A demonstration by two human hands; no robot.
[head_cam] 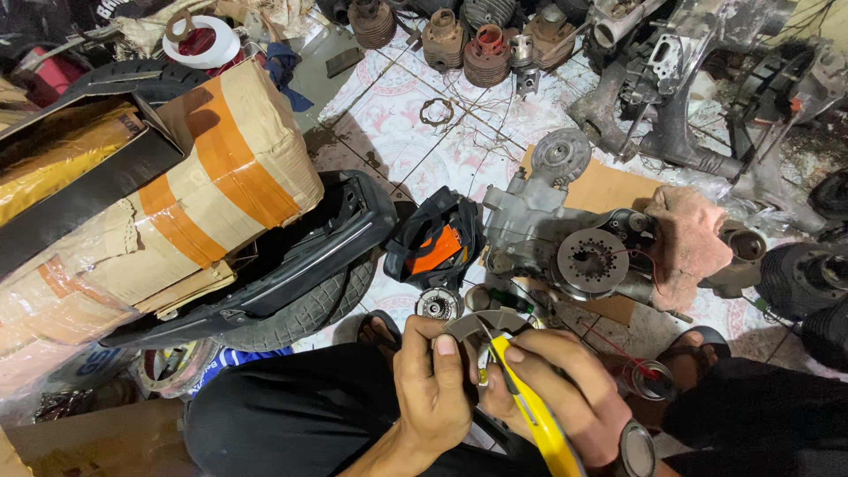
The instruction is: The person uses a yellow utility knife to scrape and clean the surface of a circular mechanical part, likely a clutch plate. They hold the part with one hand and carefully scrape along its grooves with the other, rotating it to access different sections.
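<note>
My left hand (433, 380) pinches a grey, curved metal part (481, 325) at its left end, thumb on top. My right hand (565, 389) grips a yellow-handled tool (534, 415), whose dark tip lies against the curved part between the two hands. Both hands are held over my lap, above my black trousers. A grey engine block (548, 234) with a round perforated plate (590, 261) rests on the floor just beyond the hands.
A taped cardboard box (177, 194) and a black tyre (300, 309) are at the left. A black-and-orange bag (437, 243) and a small round bearing part (439, 305) lie ahead. Cylinder parts (468, 44) stand at the back, a pink rag (689, 243) drapes the engine, and frame parts (689, 115) sit at the right.
</note>
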